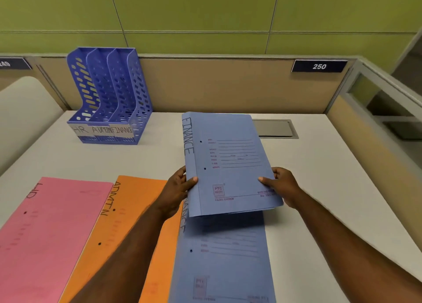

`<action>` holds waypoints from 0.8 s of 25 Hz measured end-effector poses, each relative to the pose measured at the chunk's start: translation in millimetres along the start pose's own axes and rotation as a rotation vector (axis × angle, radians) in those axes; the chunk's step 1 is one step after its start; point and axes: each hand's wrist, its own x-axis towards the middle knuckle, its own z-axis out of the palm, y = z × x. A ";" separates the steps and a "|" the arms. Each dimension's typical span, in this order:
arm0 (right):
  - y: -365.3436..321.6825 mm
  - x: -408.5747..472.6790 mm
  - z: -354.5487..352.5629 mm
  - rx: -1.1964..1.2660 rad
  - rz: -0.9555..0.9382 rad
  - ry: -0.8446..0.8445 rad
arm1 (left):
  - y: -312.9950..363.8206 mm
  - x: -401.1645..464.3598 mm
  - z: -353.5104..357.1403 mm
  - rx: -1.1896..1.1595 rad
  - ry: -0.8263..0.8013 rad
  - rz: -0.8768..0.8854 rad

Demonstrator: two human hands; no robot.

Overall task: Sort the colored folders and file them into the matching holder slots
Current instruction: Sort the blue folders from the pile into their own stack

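Note:
I hold a blue folder (pixel 230 163) marked FINANCE above the desk, its spine to the left. My left hand (pixel 180 188) grips its lower left edge and my right hand (pixel 279 187) grips its lower right edge. Under it a second blue FINANCE folder (pixel 221 257) lies flat on the desk. To its left lie an orange ADMIN folder (pixel 130 213) and a pink HR folder (pixel 50 229). At the back left stands a blue perforated file holder (pixel 109 97) with three slots labelled HR, ADMIN and FINANCE; all three slots look empty.
The pale desk (pixel 319 177) ends at a tan partition at the back and right. A grey cable hatch (pixel 275 129) sits behind the held folder. A sign reading 250 (pixel 319 66) hangs on the partition. A rounded white panel (pixel 25 110) stands at the far left.

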 end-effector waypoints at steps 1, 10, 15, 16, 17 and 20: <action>6.0 -17.6 5.1 0.011 0.014 0.009 | -1.9 -13.3 -4.6 0.036 -0.024 0.017; 53.3 -154.0 38.2 0.018 0.076 0.073 | -37.2 -111.6 -29.0 0.317 -0.084 0.023; 83.1 -194.8 48.5 -0.089 0.120 0.122 | -62.5 -142.1 -27.2 0.402 -0.115 -0.007; 87.6 -200.0 50.2 -0.111 0.132 0.132 | -65.8 -144.6 -27.2 0.419 -0.119 -0.013; 92.0 -204.4 51.5 -0.134 0.144 0.141 | -68.6 -145.7 -27.0 0.430 -0.123 -0.021; 103.1 -213.1 53.1 -0.219 0.172 0.139 | -75.8 -146.1 -24.5 0.463 -0.133 -0.052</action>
